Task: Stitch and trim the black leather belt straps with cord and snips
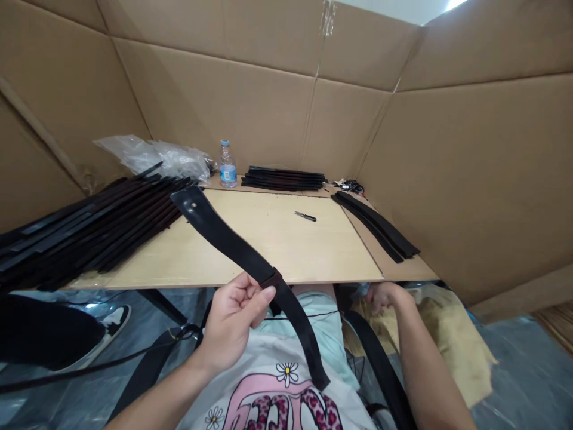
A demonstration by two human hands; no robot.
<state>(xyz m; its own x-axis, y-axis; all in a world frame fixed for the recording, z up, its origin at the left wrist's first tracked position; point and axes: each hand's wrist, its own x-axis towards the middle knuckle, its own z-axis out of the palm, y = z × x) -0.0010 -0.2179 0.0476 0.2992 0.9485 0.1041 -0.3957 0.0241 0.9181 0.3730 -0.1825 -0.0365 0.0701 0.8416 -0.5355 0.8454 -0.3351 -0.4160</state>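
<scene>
2 hands: L hand (233,322) grips blk strap (228,239), R hand (387,297) apart.

The person wears a white T-shirt (250,364) with daisies and pink leopard-spotted lettering, pale mint fabric (308,325) above it.

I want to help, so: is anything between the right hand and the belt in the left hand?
Nothing visible does. The right hand is just below the table's edge, and the black belt in the left hand hangs nearby, in front of the shirt.
</scene>
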